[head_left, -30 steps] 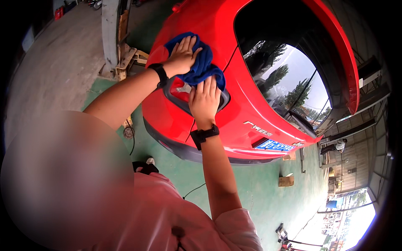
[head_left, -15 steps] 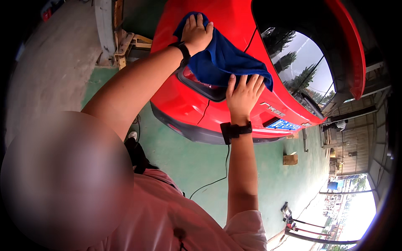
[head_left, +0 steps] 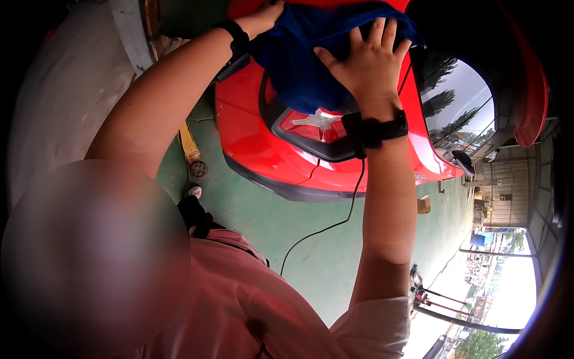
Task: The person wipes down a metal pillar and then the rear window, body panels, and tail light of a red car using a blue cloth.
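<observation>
A blue cloth (head_left: 305,66) is draped over the rear corner of a red car (head_left: 251,137), above the tail light (head_left: 311,124). My left hand (head_left: 263,19) is at the cloth's far left edge, its fingers closed on the fabric near the top of the picture. Spread flat on the right part of the cloth is my right hand (head_left: 372,67), fingers apart and thumb out to the left. Part of the tail light is covered by the cloth. Each wrist wears a black band, and a cable hangs from the right one.
At right are the car's rear window (head_left: 457,102) and spoiler (head_left: 532,113). A yellow lift arm (head_left: 189,143) lies low beside the car, near a grey post (head_left: 130,30). The black cable (head_left: 323,230) hangs over the green floor (head_left: 251,221). A cardboard box (head_left: 424,206) stands farther off.
Both hands have moved farther forward with the cloth, the right one also to the right. More of the tail light shows. The left hand has gone from lying flat to gripping the cloth's edge.
</observation>
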`<state>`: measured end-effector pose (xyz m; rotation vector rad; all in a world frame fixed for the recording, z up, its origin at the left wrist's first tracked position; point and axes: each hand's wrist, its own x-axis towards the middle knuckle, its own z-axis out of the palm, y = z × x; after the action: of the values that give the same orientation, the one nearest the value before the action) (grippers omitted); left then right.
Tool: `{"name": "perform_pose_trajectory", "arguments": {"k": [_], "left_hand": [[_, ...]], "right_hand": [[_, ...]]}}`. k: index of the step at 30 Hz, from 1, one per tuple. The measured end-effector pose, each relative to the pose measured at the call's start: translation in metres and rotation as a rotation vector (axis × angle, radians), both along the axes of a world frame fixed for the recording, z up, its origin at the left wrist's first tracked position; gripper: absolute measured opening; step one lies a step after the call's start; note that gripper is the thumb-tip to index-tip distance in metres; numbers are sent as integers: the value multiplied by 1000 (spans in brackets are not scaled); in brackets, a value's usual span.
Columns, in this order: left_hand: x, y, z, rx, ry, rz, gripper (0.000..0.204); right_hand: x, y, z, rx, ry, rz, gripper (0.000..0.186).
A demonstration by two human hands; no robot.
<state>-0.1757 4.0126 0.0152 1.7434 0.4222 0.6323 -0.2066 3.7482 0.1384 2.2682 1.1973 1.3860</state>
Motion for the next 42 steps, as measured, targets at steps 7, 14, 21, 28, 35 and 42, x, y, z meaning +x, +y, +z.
{"name": "perform_pose_trajectory", "arguments": {"k": [7, 14, 21, 28, 35, 42], "left_hand": [[38, 60, -57, 70, -115, -76, 48], [55, 92, -100, 440, 294, 97, 49], [75, 102, -170, 485, 442, 109, 50], [57, 143, -191, 486, 409, 81, 46], [-1, 103, -227, -159, -19, 208, 49], [-88, 24, -248, 96, 196, -38, 54]], "right_hand": [[41, 115, 62, -599, 288, -231, 80], [87, 211, 7, -612, 425, -467, 80], [152, 298, -73, -627, 403, -372, 89], [133, 348, -100, -738, 423, -409, 85], [76, 336, -185, -821, 381, -415, 56], [14, 235, -242, -513, 352, -131, 48]]}}
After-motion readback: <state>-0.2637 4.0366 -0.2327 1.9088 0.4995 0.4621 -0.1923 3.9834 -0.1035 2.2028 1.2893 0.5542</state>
